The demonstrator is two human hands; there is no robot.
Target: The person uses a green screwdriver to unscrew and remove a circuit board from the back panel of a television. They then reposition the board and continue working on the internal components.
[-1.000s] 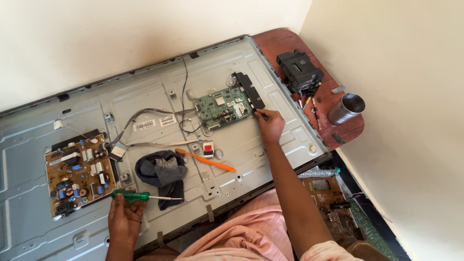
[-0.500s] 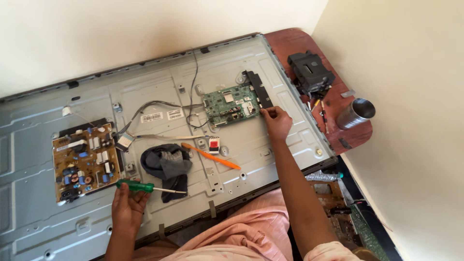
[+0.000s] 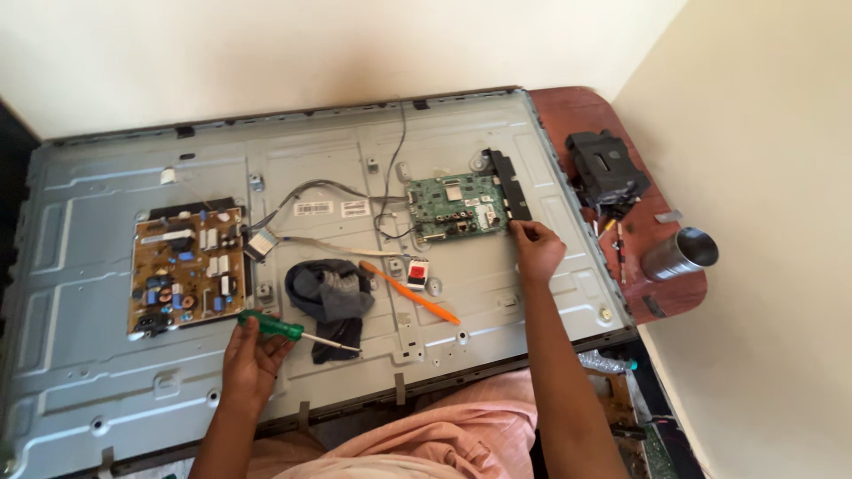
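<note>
A large grey metal back panel of a flat screen (image 3: 106, 390) lies flat on a table. My left hand (image 3: 251, 355) grips a green-handled screwdriver (image 3: 271, 326), its shaft pointing right, just below a tan power board (image 3: 186, 269). My right hand (image 3: 538, 250) rests with its fingertips at the lower right corner of a green main board (image 3: 457, 207), beside a black connector strip (image 3: 510, 184). Whether the fingers pinch anything there is hidden.
A dark cloth (image 3: 328, 297), an orange pry tool (image 3: 410, 293) and a small red-and-white part (image 3: 416, 270) lie mid-panel. Grey cables (image 3: 302, 191) run between the boards. On the red-brown table edge (image 3: 577, 106) stand a black part (image 3: 605, 171) and a steel cup (image 3: 679, 255).
The view has shifted, so the panel sits further right in frame. My right hand stays at the main board's corner, and my left hand still holds the screwdriver by the power board.
</note>
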